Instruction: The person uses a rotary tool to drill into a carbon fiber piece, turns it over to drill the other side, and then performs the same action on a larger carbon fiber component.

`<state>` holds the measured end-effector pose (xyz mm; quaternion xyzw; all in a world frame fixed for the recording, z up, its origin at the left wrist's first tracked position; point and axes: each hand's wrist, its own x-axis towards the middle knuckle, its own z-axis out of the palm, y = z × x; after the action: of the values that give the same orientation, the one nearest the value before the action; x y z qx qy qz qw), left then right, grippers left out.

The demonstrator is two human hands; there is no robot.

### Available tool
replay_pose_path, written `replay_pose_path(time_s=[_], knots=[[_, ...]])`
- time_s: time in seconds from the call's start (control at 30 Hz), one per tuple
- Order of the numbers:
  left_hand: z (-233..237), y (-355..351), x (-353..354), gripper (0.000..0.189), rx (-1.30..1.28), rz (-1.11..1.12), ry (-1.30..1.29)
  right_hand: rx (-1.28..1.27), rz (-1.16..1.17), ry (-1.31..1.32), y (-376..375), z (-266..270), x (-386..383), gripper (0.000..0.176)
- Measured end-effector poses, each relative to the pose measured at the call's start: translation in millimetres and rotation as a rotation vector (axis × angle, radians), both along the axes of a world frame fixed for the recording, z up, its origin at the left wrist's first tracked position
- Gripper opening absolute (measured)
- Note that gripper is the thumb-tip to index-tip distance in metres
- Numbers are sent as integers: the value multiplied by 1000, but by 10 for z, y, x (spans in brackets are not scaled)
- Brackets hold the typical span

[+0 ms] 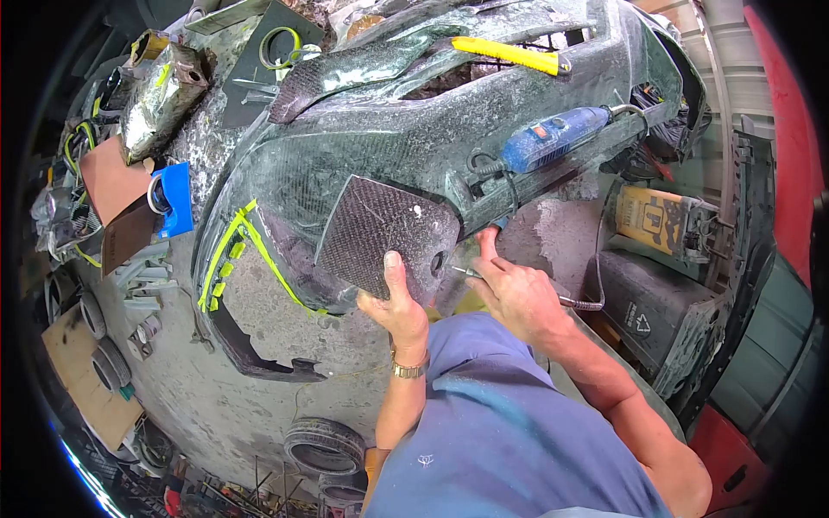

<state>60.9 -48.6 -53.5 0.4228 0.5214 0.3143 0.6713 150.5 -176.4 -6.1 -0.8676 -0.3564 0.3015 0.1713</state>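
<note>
My left hand (401, 312) grips the lower edge of a dusty carbon-fibre panel (376, 229), thumb flat on its upper face. A round hole (438, 262) sits near the panel's right edge. My right hand (528, 298) is wrapped round a slim rotary tool handpiece, mostly hidden by the fingers. Its thin metal tip (463, 270) points at the hole, close beside it. A flexible shaft (584, 305) runs from behind this hand up to the blue rotary tool body (554, 141), which rests on a large dusty carbon-fibre bumper (345, 155).
On top of the bumper lies a yellow utility knife (508, 54). Yellow-green tape (226, 250) lines an opening at its left. A tape roll (281, 47) and scissors (256, 86) lie behind. Tyres (325, 446) stand on the floor; a dark bin (643, 315) is at right.
</note>
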Motion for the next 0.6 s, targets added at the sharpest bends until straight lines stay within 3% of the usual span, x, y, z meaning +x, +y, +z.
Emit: replay_pose_path(time_s=[0.17, 0.37, 0.6], knots=[[28, -16, 8, 52, -15, 15, 99, -2, 12, 35, -10, 26, -50, 26], [0, -15, 6, 49, -2, 9, 41, -68, 67, 64, -9, 64, -39, 23], [-84, 3, -38, 47, 17, -24, 24, -18, -56, 23, 8, 12, 14, 24]])
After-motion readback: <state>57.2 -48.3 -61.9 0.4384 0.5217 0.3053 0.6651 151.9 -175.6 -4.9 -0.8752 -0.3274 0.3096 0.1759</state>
